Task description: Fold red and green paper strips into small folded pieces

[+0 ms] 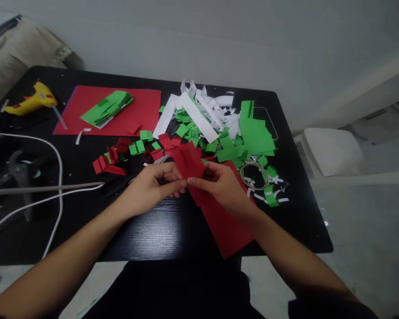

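Between both hands is a small folded piece of red paper (189, 159), raised over the table's middle. My left hand (153, 186) pinches its lower left side with thumb and fingers. At its lower right edge, my right hand (221, 184) grips it the same way, thumb in front. A larger red paper sheet (228, 226) lies beneath the right hand and forearm. Scissors (161, 159) lie just behind the left hand, partly hidden by it. Red and green paper scraps (109, 159) are scattered to the left and behind the hands.
White paper strips (199, 117) and green pieces (256, 135) pile up at the back. A roll of tape (254, 176) sits right. Back left are a yellow glue gun (36, 99) and folded green paper (108, 108) on a red sheet (142, 115). Pliers (20, 173) and white cables (58, 177) lie left.
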`<state>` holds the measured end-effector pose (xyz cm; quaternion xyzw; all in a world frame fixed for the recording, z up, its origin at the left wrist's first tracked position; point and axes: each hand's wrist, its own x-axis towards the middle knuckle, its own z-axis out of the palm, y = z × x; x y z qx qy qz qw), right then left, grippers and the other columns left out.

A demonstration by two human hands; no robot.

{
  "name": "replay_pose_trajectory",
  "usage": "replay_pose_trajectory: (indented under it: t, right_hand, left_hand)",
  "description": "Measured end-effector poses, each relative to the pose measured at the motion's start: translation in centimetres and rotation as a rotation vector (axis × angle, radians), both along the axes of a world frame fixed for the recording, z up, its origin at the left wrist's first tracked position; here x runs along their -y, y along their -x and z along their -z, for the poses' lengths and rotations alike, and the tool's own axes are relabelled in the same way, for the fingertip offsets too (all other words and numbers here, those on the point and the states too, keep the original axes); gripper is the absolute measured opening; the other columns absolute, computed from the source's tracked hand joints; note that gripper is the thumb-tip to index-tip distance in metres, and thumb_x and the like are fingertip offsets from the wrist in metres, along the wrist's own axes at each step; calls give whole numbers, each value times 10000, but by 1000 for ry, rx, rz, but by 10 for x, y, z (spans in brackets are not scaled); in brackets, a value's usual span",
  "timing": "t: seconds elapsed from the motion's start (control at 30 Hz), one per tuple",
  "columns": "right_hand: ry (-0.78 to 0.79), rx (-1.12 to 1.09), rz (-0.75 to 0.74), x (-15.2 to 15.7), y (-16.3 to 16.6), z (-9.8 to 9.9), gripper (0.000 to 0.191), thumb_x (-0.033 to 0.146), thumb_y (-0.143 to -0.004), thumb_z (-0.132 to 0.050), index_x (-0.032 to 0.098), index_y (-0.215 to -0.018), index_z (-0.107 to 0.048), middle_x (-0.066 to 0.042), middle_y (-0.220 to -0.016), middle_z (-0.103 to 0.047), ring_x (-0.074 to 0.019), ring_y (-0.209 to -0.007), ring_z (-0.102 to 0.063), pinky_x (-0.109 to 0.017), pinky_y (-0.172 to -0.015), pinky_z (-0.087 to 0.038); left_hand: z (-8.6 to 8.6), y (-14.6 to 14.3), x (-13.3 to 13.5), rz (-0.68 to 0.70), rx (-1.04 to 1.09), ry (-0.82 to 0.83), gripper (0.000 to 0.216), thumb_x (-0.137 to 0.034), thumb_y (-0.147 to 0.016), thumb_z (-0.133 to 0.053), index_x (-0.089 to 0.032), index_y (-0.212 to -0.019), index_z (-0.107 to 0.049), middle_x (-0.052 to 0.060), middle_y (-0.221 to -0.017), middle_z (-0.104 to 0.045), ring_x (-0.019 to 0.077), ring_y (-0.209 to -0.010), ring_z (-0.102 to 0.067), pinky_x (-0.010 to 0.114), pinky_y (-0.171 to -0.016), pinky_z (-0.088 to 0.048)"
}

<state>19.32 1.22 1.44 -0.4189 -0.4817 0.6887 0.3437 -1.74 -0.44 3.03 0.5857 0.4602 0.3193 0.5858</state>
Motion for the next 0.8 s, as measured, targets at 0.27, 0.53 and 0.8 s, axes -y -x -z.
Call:
replay_pose_trajectory:
  t: [0.27,0.53,0.8]
  right_hand:
    - [-26,73,-49,1,-1,-1,333,399,-695,-942,184,-891,-779,-35,-899,-782,-180,-801,-724,-315,-765,-580]
    - [-80,184,-158,-2,-7,-7,265,366,-736,-894,171,-799,-726,15,-729,-657,-133,-658,-589,-258,-598,-439]
    - [-242,283,-161,-4,-7,-9,216,351,-843,-790,178,-772,-681,31,-719,-625,-120,-660,-568,-257,-621,-439]
  left_hand:
    - [-6,5,-4,-242,-80,-99,226,-362,-935,-714,-177,-808,-695,-6,-643,-679,128,-600,-631,239,-618,-522]
    - [-9,13,-7,-302,-21,-121,216,-377,-902,-753,-209,-1033,-719,3,-876,-729,147,-783,-675,238,-732,-541]
    - [-6,9,-6,-159,-68,-75,256,-407,-867,-793,-158,-897,-741,41,-825,-748,147,-669,-672,249,-602,-548]
